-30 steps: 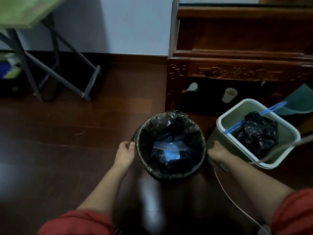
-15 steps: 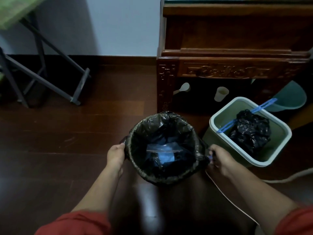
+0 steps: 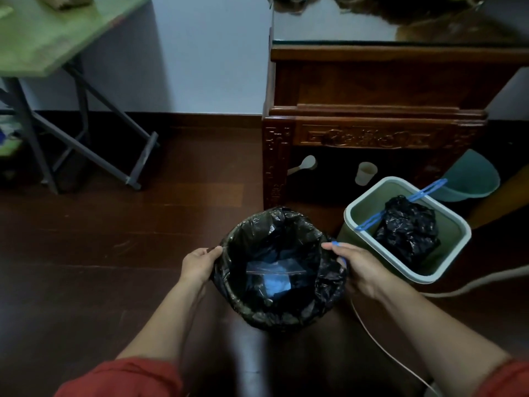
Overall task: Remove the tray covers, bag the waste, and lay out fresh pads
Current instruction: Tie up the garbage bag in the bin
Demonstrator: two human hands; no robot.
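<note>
A round bin lined with a black bag [image 3: 329,285] stands on the dark wood floor in front of me. Blue and clear plastic waste [image 3: 276,277] lies at its bottom. My left hand [image 3: 199,263] grips the bag's rim on the left side. On the right side my right hand [image 3: 356,267] holds the rim, with a blue drawstring [image 3: 339,252] pinched in its fingers. To the right, a pale green rectangular bin [image 3: 446,270] holds a tied black bag [image 3: 408,232] with blue drawstring handles.
A carved wooden cabinet [image 3: 372,110] stands right behind both bins, with a paper cup [image 3: 365,173] and a white scoop [image 3: 305,164] beneath it. A green folding table [image 3: 51,32] stands far left. A teal basin [image 3: 469,176] and a pale cord [image 3: 380,345] lie at right.
Both hands have come up from the sides of the round bin to the bag's rim, and the right hand has taken hold of the blue drawstring. The view pulled back.
</note>
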